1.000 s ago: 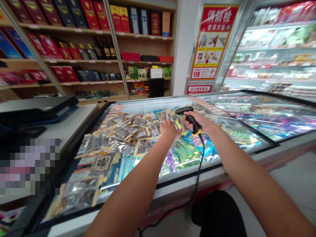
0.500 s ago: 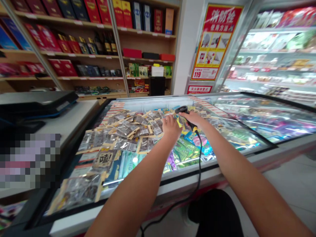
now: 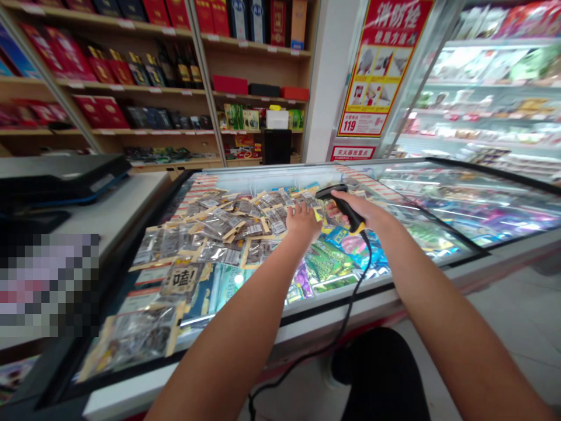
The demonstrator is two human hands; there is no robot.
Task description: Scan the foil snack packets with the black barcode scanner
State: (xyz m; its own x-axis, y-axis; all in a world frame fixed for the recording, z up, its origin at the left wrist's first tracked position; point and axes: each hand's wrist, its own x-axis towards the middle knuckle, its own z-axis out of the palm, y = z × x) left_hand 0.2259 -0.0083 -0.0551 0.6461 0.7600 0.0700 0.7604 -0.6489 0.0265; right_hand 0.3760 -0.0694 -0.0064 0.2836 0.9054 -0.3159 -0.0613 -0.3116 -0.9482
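Observation:
My right hand is wrapped round the grip of a black and yellow barcode scanner, held above the freezer's glass top with its head pointing left. A black cable runs down from the scanner's grip. To its left, my left hand lies palm down with fingers apart on the right edge of a spread of clear snack packets. These packets have tan edges and dark contents. One larger packet lies at the near left corner.
Under the glass of the chest freezer lie colourful bags. A counter with a black device stands at left. Behind are shelves of boxes and bottles, a red poster and a lit display case.
My right hand has moved slightly right with the scanner, apart from my left hand, and the scanner shows more fully. My left hand stays on the packets. The view has tilted down a little.

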